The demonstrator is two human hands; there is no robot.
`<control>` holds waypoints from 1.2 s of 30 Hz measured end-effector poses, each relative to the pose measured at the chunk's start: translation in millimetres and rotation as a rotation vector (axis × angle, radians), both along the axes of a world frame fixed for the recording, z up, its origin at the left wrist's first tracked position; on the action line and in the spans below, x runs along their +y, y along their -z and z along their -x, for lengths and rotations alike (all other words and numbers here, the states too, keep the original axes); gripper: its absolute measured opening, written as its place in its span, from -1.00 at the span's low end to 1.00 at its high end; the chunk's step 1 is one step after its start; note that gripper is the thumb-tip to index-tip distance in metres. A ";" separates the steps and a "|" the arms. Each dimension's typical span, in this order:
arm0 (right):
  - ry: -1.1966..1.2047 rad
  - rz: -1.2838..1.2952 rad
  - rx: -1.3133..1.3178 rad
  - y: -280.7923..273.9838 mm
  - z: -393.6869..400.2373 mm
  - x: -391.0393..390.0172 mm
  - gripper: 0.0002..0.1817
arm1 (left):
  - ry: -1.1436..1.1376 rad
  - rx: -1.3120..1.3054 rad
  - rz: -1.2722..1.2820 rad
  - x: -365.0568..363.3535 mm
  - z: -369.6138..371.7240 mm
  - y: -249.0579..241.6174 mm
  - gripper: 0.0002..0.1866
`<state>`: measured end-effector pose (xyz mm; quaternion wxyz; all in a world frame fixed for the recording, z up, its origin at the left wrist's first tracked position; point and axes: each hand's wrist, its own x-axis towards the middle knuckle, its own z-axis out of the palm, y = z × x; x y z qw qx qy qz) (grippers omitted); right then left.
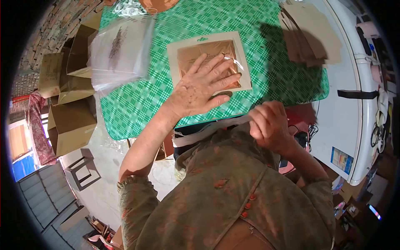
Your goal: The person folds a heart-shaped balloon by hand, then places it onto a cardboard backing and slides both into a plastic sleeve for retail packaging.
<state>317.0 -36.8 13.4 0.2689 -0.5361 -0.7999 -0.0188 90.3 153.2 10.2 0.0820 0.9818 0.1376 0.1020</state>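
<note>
My left hand [203, 86] lies flat, fingers spread, on a cream card frame [173, 62] with a hang hole at its top. Inside the frame, a shiny copper-coloured sheet [196, 51] shows under clear film; my palm and fingers cover much of it. My right hand [271, 125] is raised at the table's front edge, fingers curled and closed. A pale strip [204, 132] runs across my lap towards it, but I cannot make out what, if anything, those fingers hold.
A green checked tablecloth [137, 112] covers the table. Clear plastic bags [125, 54] are stacked at the left, cream cards [312, 33] at the far right. Open cardboard boxes [75, 121] stand left of the table. A white appliance [346, 112] is at the right.
</note>
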 end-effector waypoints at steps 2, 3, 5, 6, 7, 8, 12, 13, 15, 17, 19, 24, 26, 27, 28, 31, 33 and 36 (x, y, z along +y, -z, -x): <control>0.047 -0.001 -0.029 -7.6 -3.9 8.7 -0.50 | -0.007 0.006 -0.013 -0.3 -0.1 -0.6 -0.36; 0.087 0.015 -0.064 -13.0 -4.2 14.3 -0.50 | -0.012 0.013 -0.016 -0.8 -0.2 -1.0 -0.36; 0.113 0.039 -0.092 -12.6 -4.5 13.5 -0.51 | -0.014 0.015 -0.023 -1.8 -0.6 -0.6 -0.36; 0.096 0.046 -0.086 -7.2 -4.4 9.0 -0.52 | -0.013 0.010 -0.029 -1.3 -0.8 0.3 -0.36; 0.077 0.054 -0.079 -4.5 -4.7 5.7 -0.53 | -0.014 0.006 -0.034 -1.0 -0.5 0.8 -0.35; 0.047 0.069 -0.045 -5.0 -6.5 1.4 -0.56 | -0.016 0.010 -0.034 -2.0 0.2 0.8 -0.35; 0.029 0.088 0.085 -8.7 -12.7 5.8 -0.63 | -0.026 0.018 -0.044 -2.3 -0.3 0.3 -0.34; 0.051 0.086 0.118 -7.1 -15.3 10.8 -0.64 | -0.028 0.021 -0.045 -2.6 -0.6 -0.1 -0.33; 0.058 0.069 0.109 -7.3 -14.9 24.7 -0.65 | -0.024 0.020 -0.045 -2.0 -0.6 -0.1 -0.33; 0.050 0.075 0.065 -5.5 -15.9 33.4 -0.67 | -0.023 0.025 -0.048 -1.8 -0.6 0.1 -0.33; 0.028 0.104 -0.013 -1.4 -17.3 37.7 -0.68 | -0.025 0.034 -0.053 -1.6 -0.7 0.9 -0.33; 0.039 0.138 -0.048 -3.8 -9.7 47.7 -0.72 | -0.024 0.032 -0.041 -1.4 -0.4 -0.2 -0.35; 0.012 0.139 -0.072 -6.1 -8.4 48.6 -0.73 | -0.020 0.027 -0.029 -1.4 -0.3 -0.2 -0.35; -0.015 0.129 -0.089 -6.9 -6.9 47.9 -0.73 | -0.019 0.022 -0.021 -0.9 -0.3 0.6 -0.36; -0.044 0.121 -0.105 -8.1 -4.9 46.5 -0.74 | -0.018 0.019 -0.012 -0.7 -0.1 1.2 -0.36; -0.204 0.200 0.041 -17.8 16.4 27.7 -0.74 | -0.005 -0.061 -0.008 -0.6 -0.6 3.0 -0.41; -0.294 0.279 0.191 -29.9 25.9 21.5 -0.74 | -0.010 -0.007 0.012 0.8 -0.4 1.9 -0.38; -0.472 0.268 0.536 -52.2 46.8 24.9 -0.74 | -0.008 0.037 0.030 2.8 1.0 4.6 -0.34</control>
